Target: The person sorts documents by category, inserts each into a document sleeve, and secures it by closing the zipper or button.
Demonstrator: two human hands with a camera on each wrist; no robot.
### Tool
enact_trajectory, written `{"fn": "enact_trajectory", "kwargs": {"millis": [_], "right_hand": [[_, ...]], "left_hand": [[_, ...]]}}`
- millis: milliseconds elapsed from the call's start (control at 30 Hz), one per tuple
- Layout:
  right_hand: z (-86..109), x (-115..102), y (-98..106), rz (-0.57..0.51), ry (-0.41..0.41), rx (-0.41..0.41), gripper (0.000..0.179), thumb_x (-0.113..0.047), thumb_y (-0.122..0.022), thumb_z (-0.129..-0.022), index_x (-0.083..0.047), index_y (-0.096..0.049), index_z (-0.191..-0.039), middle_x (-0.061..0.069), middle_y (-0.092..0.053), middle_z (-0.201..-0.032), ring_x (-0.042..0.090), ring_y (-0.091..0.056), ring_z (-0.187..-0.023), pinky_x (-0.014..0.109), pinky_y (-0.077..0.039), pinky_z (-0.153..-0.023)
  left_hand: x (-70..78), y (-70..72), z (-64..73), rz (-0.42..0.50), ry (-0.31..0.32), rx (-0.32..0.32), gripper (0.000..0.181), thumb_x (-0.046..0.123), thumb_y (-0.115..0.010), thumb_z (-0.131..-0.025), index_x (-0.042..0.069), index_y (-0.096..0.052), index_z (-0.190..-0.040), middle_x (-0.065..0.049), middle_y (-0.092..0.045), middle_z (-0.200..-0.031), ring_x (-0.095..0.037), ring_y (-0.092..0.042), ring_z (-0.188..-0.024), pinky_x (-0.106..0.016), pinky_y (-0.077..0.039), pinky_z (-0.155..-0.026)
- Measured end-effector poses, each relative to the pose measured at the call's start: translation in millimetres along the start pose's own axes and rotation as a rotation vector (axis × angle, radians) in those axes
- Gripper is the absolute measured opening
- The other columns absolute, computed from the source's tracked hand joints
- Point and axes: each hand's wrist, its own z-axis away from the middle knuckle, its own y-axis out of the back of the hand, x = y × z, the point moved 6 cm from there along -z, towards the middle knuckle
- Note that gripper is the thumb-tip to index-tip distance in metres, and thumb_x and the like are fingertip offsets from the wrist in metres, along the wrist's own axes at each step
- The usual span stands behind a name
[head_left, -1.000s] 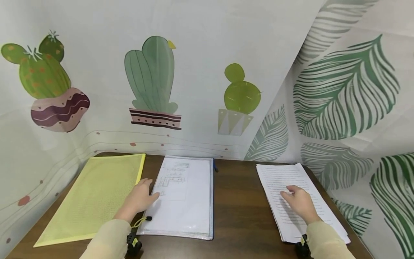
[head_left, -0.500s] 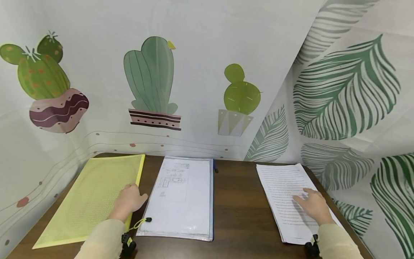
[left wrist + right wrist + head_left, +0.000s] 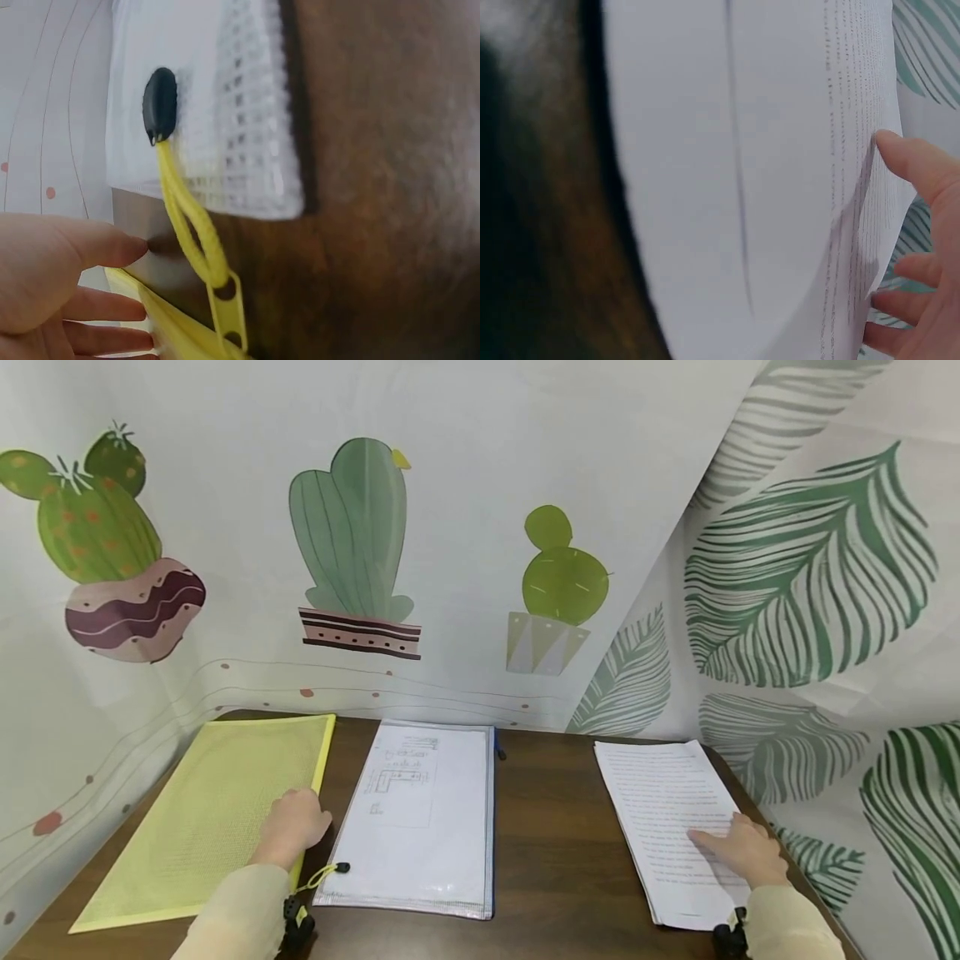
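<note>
In the head view my left hand (image 3: 291,827) lies over the right side of a yellow mesh zip pouch (image 3: 217,793). The left wrist view shows its fingers (image 3: 105,306) extended at the pouch's edge, with the thumb apart from them. A yellow cord zip pull (image 3: 187,217) with a black end hangs over the corner of the neighbouring clear pouch. My right hand (image 3: 750,852) is at the right edge of a stack of printed paper (image 3: 660,827). In the right wrist view its thumb reaches over the printed sheets, while the other fingertips (image 3: 891,300) come right up to the edge.
Between the hands lies a clear zip pouch (image 3: 420,852) with a blue edge, holding a sheet with a drawing. A dark wooden table (image 3: 555,860) carries everything. Behind it hangs a curtain (image 3: 465,568) printed with cacti and leaves.
My left hand has moved left and slightly nearer, from beside the clear pouch onto the yellow one. My right hand has slid right and nearer, from above the sheets to the stack's right edge.
</note>
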Motion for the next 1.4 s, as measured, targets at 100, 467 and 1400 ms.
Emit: {"fn": "enact_trajectory", "kwargs": {"millis": [100, 467, 1400], "right_hand": [[2.1, 4.3, -1.5, -0.009, -0.037, -0.003, 0.127, -0.077, -0.057, -0.071, 0.020, -0.011, -0.138, 0.049, -0.019, -0.129, 0.071, -0.021, -0.115, 0.075, -0.028, -0.089], [8.0, 5.3, -2.7, 0.024, -0.057, -0.011, 0.127, -0.077, -0.058, -0.070, 0.025, -0.015, -0.134, 0.050, -0.021, -0.126, 0.069, -0.024, -0.115, 0.073, -0.033, -0.087], [11.5, 11.5, 10.4, -0.037, -0.060, 0.098, 0.075, -0.037, -0.065, -0.081, 0.029, -0.043, -0.108, 0.042, -0.052, -0.099, 0.042, -0.056, -0.082, 0.048, -0.048, -0.071]], "left_hand": [[0.8, 1.8, 0.9, -0.013, -0.005, 0.017, 0.023, 0.012, -0.056, -0.087, -0.011, -0.060, -0.086, -0.022, -0.055, -0.081, -0.030, -0.051, -0.067, -0.037, -0.044, -0.050], [-0.7, 4.8, 2.3, -0.030, -0.001, 0.054, 0.017, 0.004, -0.051, -0.086, -0.010, -0.060, -0.082, -0.019, -0.052, -0.075, -0.031, -0.048, -0.067, -0.036, -0.041, -0.048], [-4.2, 5.5, -2.2, -0.064, -0.037, 0.043, 0.016, 0.008, -0.055, -0.086, -0.006, -0.060, -0.081, -0.015, -0.052, -0.074, -0.027, -0.049, -0.063, -0.034, -0.041, -0.047]]}}
